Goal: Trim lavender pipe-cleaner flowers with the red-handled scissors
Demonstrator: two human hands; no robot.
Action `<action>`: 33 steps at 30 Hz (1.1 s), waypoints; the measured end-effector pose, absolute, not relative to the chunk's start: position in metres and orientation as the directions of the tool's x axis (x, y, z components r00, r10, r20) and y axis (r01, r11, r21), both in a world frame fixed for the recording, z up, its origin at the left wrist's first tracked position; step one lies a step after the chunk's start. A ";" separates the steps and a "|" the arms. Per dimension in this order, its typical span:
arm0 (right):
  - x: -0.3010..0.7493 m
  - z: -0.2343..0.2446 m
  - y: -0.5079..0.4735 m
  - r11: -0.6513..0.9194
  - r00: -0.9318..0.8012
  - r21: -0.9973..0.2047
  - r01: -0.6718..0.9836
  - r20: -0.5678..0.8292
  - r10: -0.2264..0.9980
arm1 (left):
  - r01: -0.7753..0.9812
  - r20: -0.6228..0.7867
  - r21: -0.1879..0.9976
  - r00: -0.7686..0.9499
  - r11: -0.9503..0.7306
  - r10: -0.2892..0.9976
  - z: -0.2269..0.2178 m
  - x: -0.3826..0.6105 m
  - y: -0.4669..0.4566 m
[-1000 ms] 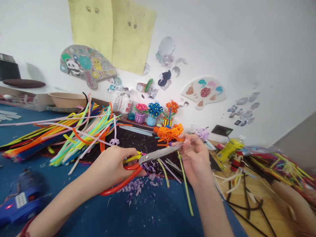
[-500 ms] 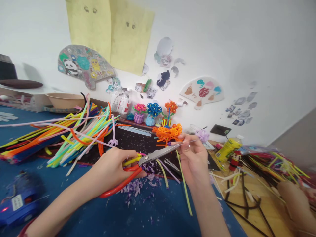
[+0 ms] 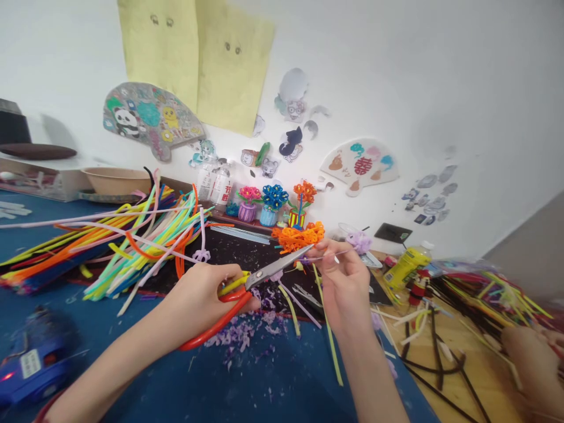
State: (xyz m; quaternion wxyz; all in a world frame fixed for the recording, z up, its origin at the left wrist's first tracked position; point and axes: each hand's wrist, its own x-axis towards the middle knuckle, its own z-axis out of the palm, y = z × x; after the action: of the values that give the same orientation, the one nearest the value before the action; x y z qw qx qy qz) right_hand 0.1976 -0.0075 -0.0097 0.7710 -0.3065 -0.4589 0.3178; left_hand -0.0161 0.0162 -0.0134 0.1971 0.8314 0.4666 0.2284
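My left hand (image 3: 205, 294) grips the red and yellow handles of a pair of scissors (image 3: 259, 275), blades pointing right and up toward my other hand. My right hand (image 3: 346, 282) pinches a thin pale purple pipe cleaner (image 3: 341, 254) that runs right to a small lilac curl (image 3: 361, 241). The blade tips sit just left of my right fingers. Purple fluff clippings (image 3: 244, 335) lie on the blue mat (image 3: 273, 388) below the scissors. An orange pipe-cleaner flower (image 3: 298, 236) lies just behind the blades.
A big heap of coloured pipe cleaners (image 3: 110, 235) fills the left. A blue glue gun (image 3: 30, 358) lies at lower left. Small potted pipe-cleaner flowers (image 3: 273, 202) stand by the wall. A yellow bottle (image 3: 408, 264), black and coloured stems and another person's hand (image 3: 533, 364) are at right.
The scissors have swung up slightly and their tips have drawn back left from my right fingers. The other person's hand at right has shifted a little.
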 end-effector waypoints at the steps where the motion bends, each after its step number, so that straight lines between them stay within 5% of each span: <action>1: 0.198 -0.010 -0.007 0.608 0.372 -0.765 -0.214 0.511 0.775 | 0.701 0.193 0.529 0.450 -0.479 0.872 -0.013 -0.016 0.016; 33: 0.198 -0.007 -0.010 0.591 0.295 -0.766 -0.253 0.520 0.801 | 0.735 0.178 0.452 0.481 -0.506 0.858 -0.012 -0.015 0.016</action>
State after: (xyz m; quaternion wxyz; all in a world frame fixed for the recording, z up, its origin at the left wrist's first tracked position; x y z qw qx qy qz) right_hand 0.1979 -0.0105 -0.0075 0.7521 -0.2860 -0.4792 0.3506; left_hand -0.0155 0.0162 -0.0121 0.1591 0.8458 0.4708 0.1939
